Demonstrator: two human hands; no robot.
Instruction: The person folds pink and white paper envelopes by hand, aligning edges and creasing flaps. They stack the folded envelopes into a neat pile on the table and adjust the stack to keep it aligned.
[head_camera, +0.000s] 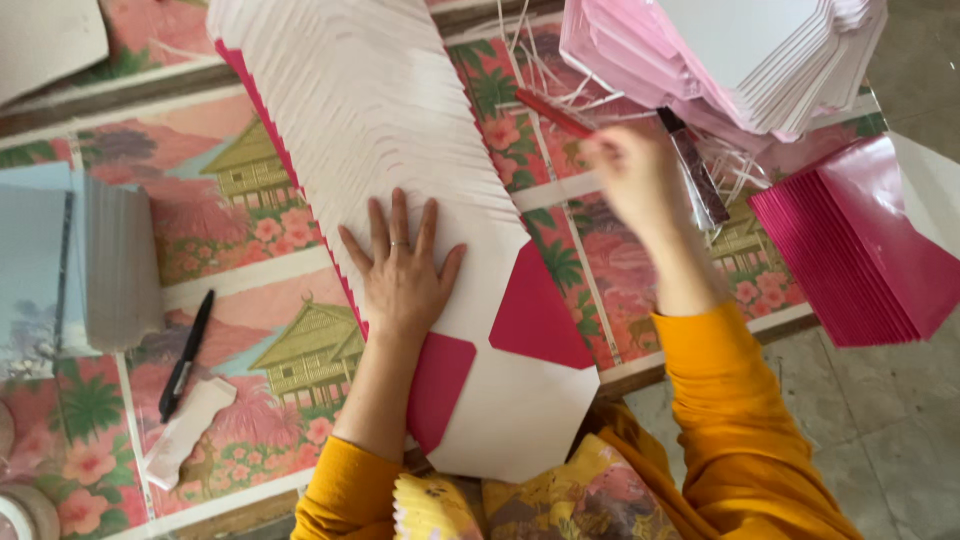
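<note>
My left hand (402, 275) lies flat, fingers spread, on a long fanned row of white paper cut-outs with pink undersides (380, 120). The row runs from the far left down to me, and its nearest piece (515, 390) shows pink flaps. My right hand (632, 175), blurred, is raised over the table to the right and grips a thin red stick-like tool (555, 112) that points to the upper left.
A stack of magenta folded sheets (860, 250) lies at the right, a pile of pale pink and white pieces (720, 60) at the back right. A black marker (186, 355) and a white tube (188, 428) lie left, next to a grey stack (120, 265). The tablecloth (250, 200) is floral.
</note>
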